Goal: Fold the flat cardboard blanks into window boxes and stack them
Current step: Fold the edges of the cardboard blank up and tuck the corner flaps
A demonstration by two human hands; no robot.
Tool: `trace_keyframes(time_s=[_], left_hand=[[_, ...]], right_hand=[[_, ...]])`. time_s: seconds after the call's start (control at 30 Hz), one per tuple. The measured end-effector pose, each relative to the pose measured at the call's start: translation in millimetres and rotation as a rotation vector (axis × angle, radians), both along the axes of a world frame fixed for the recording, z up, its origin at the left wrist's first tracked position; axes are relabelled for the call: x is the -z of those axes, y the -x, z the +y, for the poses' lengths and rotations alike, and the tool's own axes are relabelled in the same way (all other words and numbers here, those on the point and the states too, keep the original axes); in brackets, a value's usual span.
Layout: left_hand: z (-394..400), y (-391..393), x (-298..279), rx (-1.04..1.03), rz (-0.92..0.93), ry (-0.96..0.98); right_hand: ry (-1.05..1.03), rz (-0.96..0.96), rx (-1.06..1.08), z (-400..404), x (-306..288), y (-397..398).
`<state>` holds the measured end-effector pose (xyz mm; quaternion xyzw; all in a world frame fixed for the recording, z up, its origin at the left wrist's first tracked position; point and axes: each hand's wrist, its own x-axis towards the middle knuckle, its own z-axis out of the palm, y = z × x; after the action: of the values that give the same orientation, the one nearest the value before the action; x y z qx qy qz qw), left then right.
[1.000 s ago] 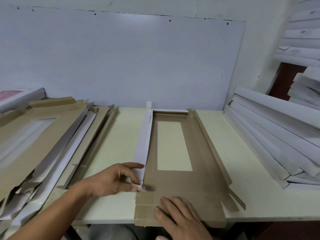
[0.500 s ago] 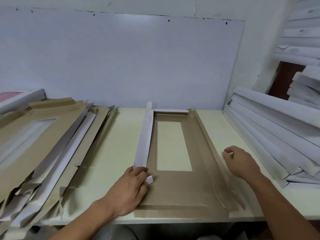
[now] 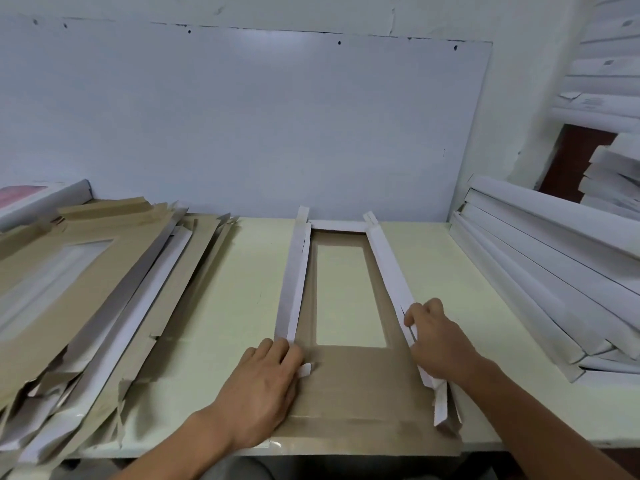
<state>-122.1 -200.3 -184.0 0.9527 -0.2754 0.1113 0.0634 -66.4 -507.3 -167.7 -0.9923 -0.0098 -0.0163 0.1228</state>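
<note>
Table [image 3: 221, 306]: blank [image 3: 349, 386] (window cutout), side flaps raised.

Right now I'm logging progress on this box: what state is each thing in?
Blank: flat on the table, window cut open.
Left side wall: folded up.
Right side wall: folded up.
Far end flap: raised.
Left hand: pressing the left wall's near end.
Right hand: gripping the right wall.
Unfolded blanks: piled left.
Finished boxes: stacked right.

Left pile of flat blanks [image 3: 69, 306] cut off at frame edge.
</note>
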Motion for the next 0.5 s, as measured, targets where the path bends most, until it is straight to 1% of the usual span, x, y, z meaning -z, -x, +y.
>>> trace_keyframes(time_s=[0.07,0.13,0.2,0.23,0.37,0.43,0.5], left_hand=[[0.2,0.2,-3.8,0.021,0.024,0.024],[2.3,-0.2,-5.3,0.016,0.066,0.085],[2.9,0.6,-7.4,-0.004,0.113,0.165],[3.3,1.4,-8.3,-0.011,0.131,0.174],[6.5,3.0,-9.2,0.000,0.112,0.053],[8.5,2.4,-9.5,0.009,0.092,0.037],[10.1,1.8,-11.3,0.026,0.093,0.033]], right_hand=[[-0.028,-0.099,-0.105,-2.9,-0.7,8.7],[-0.053,-0.112,-0.250,-8.4,-2.8,17.5],[-0.089,-0.050,-0.373,-16.8,-6.5,24.8],[-0.130,-0.011,-0.392,-21.5,-9.1,28.9],[-0.350,0.166,-0.391,-37.3,-22.1,43.9],[-0.333,0.286,-0.433,-44.5,-29.7,51.3],[-0.228,0.377,-0.489,-49.8,-30.9,58.4]])
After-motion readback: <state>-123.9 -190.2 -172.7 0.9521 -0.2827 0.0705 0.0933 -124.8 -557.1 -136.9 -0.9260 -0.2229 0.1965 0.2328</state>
